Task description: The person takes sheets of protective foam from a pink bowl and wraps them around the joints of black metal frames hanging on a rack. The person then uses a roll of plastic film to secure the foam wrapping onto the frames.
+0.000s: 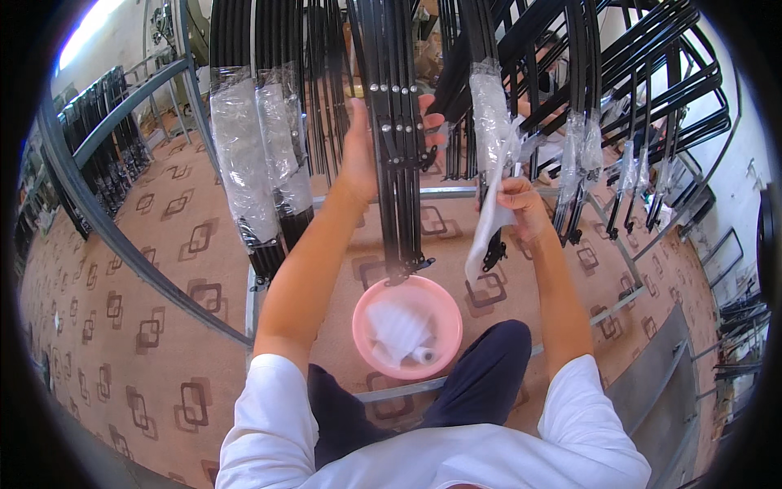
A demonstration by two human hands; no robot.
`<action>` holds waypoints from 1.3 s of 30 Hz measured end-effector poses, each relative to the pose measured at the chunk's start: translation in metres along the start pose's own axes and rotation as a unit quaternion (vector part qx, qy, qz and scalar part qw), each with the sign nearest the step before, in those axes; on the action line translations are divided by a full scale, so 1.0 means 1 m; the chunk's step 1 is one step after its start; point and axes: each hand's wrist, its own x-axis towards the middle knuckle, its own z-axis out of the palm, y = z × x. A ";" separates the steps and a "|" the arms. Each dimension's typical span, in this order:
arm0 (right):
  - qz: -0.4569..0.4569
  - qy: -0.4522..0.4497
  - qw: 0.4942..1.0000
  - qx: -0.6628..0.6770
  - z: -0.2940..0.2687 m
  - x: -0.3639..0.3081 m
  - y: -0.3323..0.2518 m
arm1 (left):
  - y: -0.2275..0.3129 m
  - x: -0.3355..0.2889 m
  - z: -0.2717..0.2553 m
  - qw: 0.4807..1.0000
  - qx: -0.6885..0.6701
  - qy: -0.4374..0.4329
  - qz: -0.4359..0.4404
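Note:
My left hand [358,159] reaches behind a hanging bundle of black metal bars [399,204]. Its thumb is at the bundle's left side, and its fingertips come out on the right, near several silvery rivets. To the right, my right hand [525,209] pinches a white wrapping sheet [489,216], thin and soft-looking, beside another set of black bars. Clear plastic film [489,106] covers that set higher up, and the sheet hangs down along its lower end. Below the middle bundle, a pink basin [454,338] holds crumpled white sheets and a small white roll [423,355].
Left of my left arm hang black bars wrapped in clear film [244,155]. More black bars and bent frames [676,81] hang at the right, some with film. A grey metal rack [122,253] curves along the left. Patterned brown carpet [187,350] covers the floor.

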 end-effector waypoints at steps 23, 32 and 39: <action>-0.115 -0.559 0.783 -0.247 0.108 0.040 -0.080 | 0.045 -0.067 0.036 0.937 0.328 0.120 0.010; -0.043 -0.313 0.814 -0.487 0.117 0.049 -0.063 | 0.032 -0.065 0.041 0.964 0.229 0.128 -0.034; -0.126 -0.235 0.919 -0.291 0.111 0.073 -0.046 | 0.048 -0.077 0.039 0.902 0.413 0.119 -0.046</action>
